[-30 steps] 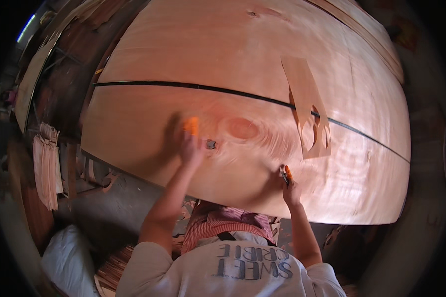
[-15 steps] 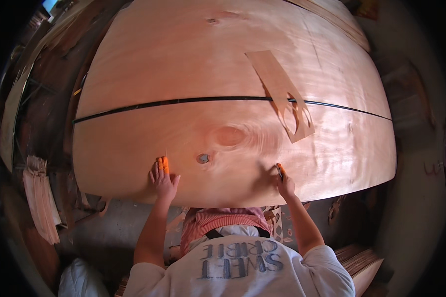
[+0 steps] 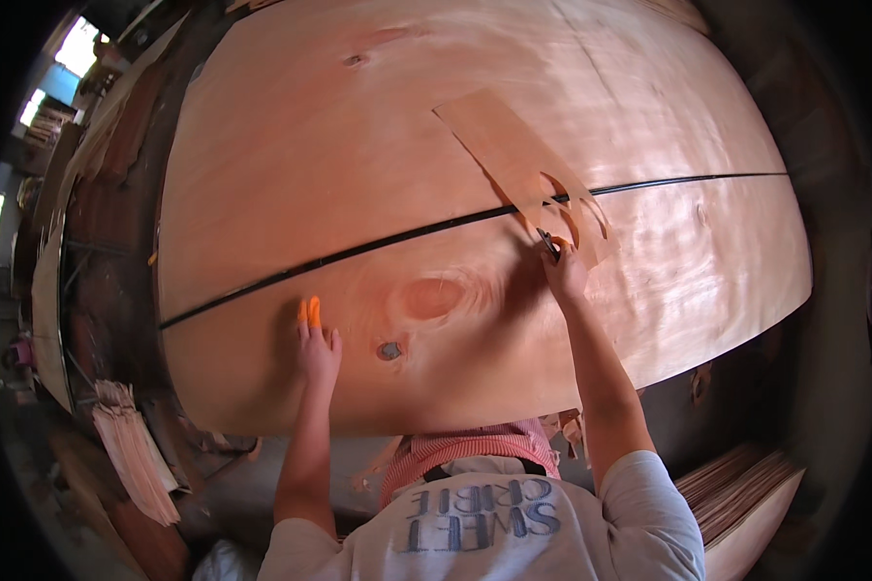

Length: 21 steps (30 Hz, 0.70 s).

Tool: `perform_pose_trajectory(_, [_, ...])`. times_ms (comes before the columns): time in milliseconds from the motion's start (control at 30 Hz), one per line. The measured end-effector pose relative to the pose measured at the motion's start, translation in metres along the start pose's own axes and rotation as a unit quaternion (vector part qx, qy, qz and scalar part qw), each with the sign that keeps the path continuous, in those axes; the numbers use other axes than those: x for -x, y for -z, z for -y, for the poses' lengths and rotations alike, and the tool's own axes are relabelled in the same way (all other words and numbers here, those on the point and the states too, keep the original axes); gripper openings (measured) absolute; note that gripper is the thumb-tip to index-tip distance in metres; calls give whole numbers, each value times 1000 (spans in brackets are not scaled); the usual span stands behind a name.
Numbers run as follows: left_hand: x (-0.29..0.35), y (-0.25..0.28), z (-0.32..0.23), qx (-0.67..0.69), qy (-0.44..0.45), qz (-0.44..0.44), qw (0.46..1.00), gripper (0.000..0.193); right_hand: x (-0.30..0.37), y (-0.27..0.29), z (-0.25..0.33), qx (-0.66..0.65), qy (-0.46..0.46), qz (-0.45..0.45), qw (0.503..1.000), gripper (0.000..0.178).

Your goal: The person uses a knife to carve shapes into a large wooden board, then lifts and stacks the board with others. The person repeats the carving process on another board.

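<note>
A broad sheet of pale wood veneer (image 3: 262,184) spreads before me, crossed by a long black strip (image 3: 358,249). My left hand (image 3: 319,344) is over its near left part, fingers stretched out and two of them capped in orange; whether it touches the wood I cannot tell. To the right of that hand is a knot hole (image 3: 389,351) with grey showing in it. My right hand (image 3: 567,271) grips a small dark knife (image 3: 548,244), mostly hidden by the fingers. It is at the near end of a loose veneer strip (image 3: 499,145) with curved cutouts, lying across the black strip.
Ragged veneer strips (image 3: 131,450) hang at the left, beside a dark gap and a long rack (image 3: 63,290). A stack of veneer sheets (image 3: 746,504) stands at lower right. The near edge of the sheet meets my striped apron (image 3: 475,450).
My right hand has moved away from me with the knife, up to the loose veneer strip. The left hand has shifted slightly forward over the sheet. The whole view has tilted.
</note>
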State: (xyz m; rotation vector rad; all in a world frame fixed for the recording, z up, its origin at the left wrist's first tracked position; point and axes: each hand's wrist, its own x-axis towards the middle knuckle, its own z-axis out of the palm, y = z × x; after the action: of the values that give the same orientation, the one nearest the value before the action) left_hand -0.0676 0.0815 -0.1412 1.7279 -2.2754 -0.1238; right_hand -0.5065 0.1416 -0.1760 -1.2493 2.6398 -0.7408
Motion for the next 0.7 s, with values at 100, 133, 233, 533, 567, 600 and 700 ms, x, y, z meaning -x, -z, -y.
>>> perform_pose_trajectory(100, [-47, -21, -11, -91, -58, -14, 994, 46, -6, -2, 0, -33, 23, -2, 999, 21])
perform_pose_trajectory(133, [-61, -29, -10, -99, -70, -2, 993, 45, -5, 4, 1, -51, 26, -6, 998, 19])
perform_pose_trajectory(233, [-112, -33, -3, -91, -2, 75, 993, 44, 9, 34, 8, -61, 81, 33, 994, 16])
perform_pose_trajectory(533, [-173, -55, -158, 49, -386, 60, 919, 37, 45, 87, 31, -60, 179, 124, 974, 18])
perform_pose_trajectory(567, [-168, -53, -189, 67, -419, 72, 903, 34, 49, 92, 35, -51, 188, 137, 971, 18])
perform_pose_trajectory(600, [-165, -48, -213, 85, -451, 83, 884, 32, 53, 97, 38, -53, 187, 148, 970, 18])
perform_pose_trajectory(700, [-161, -73, -221, 147, -429, 57, 889, 22, 67, 115, 45, -74, 193, 177, 962, 18])
